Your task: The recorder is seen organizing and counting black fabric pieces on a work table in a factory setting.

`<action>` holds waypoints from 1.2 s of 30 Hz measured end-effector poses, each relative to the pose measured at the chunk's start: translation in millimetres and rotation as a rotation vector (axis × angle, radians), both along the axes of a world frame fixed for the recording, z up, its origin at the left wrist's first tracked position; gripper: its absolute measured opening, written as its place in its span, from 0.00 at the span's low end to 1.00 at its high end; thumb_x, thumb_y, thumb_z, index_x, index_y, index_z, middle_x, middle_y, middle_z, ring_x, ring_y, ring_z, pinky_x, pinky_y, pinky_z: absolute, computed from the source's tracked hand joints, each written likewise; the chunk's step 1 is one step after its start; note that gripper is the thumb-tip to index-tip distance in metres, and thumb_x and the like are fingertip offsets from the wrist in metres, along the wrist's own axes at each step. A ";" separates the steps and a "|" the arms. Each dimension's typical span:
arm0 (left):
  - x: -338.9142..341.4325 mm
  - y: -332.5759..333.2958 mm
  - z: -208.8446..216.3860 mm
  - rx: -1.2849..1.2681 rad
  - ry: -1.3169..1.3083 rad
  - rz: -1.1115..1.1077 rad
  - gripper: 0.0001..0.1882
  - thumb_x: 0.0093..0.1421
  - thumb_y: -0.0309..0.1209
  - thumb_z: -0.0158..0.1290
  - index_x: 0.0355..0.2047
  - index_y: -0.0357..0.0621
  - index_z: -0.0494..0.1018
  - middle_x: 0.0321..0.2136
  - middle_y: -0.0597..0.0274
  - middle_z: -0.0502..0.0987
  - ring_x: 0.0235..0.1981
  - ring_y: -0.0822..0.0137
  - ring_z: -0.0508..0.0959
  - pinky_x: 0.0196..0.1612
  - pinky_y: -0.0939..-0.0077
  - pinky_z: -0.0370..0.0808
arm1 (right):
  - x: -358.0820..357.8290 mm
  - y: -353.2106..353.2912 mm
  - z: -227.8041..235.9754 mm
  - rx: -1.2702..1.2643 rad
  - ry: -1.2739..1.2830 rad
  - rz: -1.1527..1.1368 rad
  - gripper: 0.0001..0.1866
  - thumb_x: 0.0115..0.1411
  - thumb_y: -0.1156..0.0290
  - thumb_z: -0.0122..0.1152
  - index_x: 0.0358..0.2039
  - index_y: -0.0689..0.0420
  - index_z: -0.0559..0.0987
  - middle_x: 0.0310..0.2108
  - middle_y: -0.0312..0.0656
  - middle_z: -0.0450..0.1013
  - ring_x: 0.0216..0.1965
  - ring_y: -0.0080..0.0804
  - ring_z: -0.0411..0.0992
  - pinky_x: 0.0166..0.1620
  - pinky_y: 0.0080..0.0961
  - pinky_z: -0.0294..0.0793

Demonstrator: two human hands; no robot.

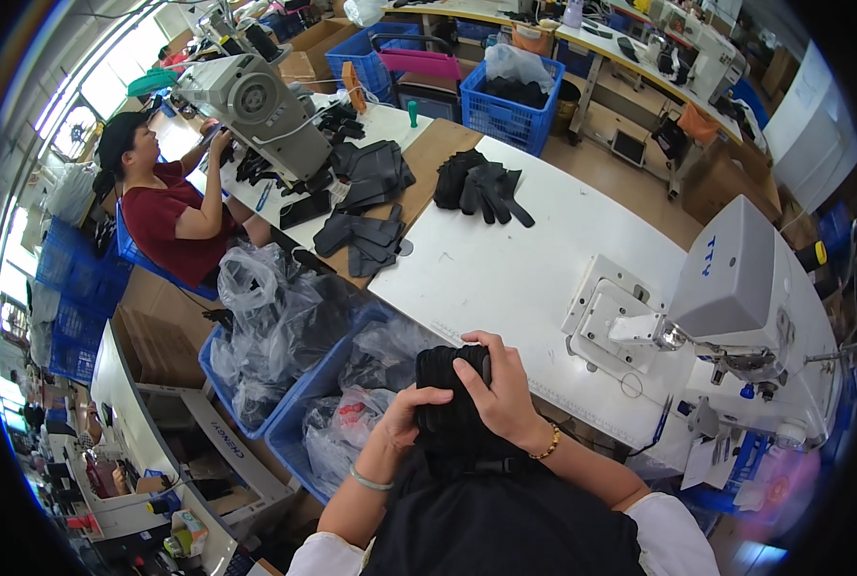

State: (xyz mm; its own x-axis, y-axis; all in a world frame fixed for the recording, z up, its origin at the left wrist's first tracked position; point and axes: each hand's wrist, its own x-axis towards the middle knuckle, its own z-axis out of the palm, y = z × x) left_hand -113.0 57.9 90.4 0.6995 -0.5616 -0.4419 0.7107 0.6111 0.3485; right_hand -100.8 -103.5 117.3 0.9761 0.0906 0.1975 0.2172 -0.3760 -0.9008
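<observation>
While the black fabric bundle (454, 415) is held at lower centre of frame, long axis apparently running up-frame, its left side is grasped by the left hand (412, 411), its right by the right hand (501, 394), neither nearer.

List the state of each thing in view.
Left hand, gripping black fabric stack
Right hand, gripping the same stack
Black fabric stack, layered, held
Black gloves, piled on white table
Near sewing machine, upright; running unclear
Blue crates beside left forearm, holding plastic bags
Co-worker, seated
</observation>
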 end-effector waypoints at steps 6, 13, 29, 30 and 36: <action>-8.7 -16.6 20.4 0.237 -0.059 -0.021 0.23 0.45 0.22 0.54 0.45 0.36 0.67 0.37 0.57 0.73 0.38 0.65 0.75 0.43 0.73 0.73 | -12.6 -16.5 -3.6 -0.317 -0.172 -0.010 0.22 0.56 0.59 0.56 0.47 0.58 0.67 0.34 0.44 0.64 0.33 0.38 0.65 0.38 0.30 0.63; -21.7 -31.8 13.2 0.211 -0.121 0.041 0.20 0.46 0.24 0.55 0.42 0.38 0.68 0.36 0.61 0.73 0.38 0.68 0.74 0.42 0.75 0.72 | -26.6 -38.7 21.9 -0.072 0.178 0.124 0.28 0.53 0.64 0.62 0.52 0.58 0.65 0.35 0.41 0.62 0.26 0.21 0.67 0.26 0.20 0.66; -2.3 -23.1 43.7 -0.077 -0.046 -0.178 0.21 0.50 0.26 0.52 0.44 0.32 0.65 0.35 0.49 0.74 0.36 0.58 0.76 0.41 0.65 0.73 | -34.7 -43.7 28.6 0.840 0.554 0.209 0.23 0.54 0.80 0.57 0.48 0.62 0.59 0.43 0.46 0.62 0.22 0.24 0.71 0.23 0.22 0.78; -3.3 -24.0 44.6 -0.067 -0.038 -0.170 0.21 0.49 0.27 0.53 0.44 0.31 0.65 0.35 0.49 0.74 0.36 0.58 0.76 0.41 0.66 0.74 | -35.3 -43.6 26.4 0.864 0.541 0.198 0.22 0.53 0.81 0.58 0.46 0.62 0.59 0.45 0.47 0.59 0.22 0.24 0.71 0.23 0.22 0.78; -8.3 -26.4 50.4 0.085 -0.062 -0.116 0.21 0.49 0.27 0.54 0.44 0.31 0.66 0.34 0.51 0.75 0.34 0.60 0.77 0.40 0.69 0.74 | -34.7 -45.3 30.4 0.817 0.522 0.159 0.21 0.53 0.78 0.60 0.40 0.60 0.58 0.42 0.45 0.59 0.23 0.21 0.69 0.23 0.19 0.75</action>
State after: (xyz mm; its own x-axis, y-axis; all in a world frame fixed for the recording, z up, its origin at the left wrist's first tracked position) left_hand -121.3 31.5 140.8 0.6594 -0.6026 -0.4495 0.7505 0.4926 0.4406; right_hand -135.5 -148.8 147.8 0.9470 0.2554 -0.1948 -0.2877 0.4050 -0.8678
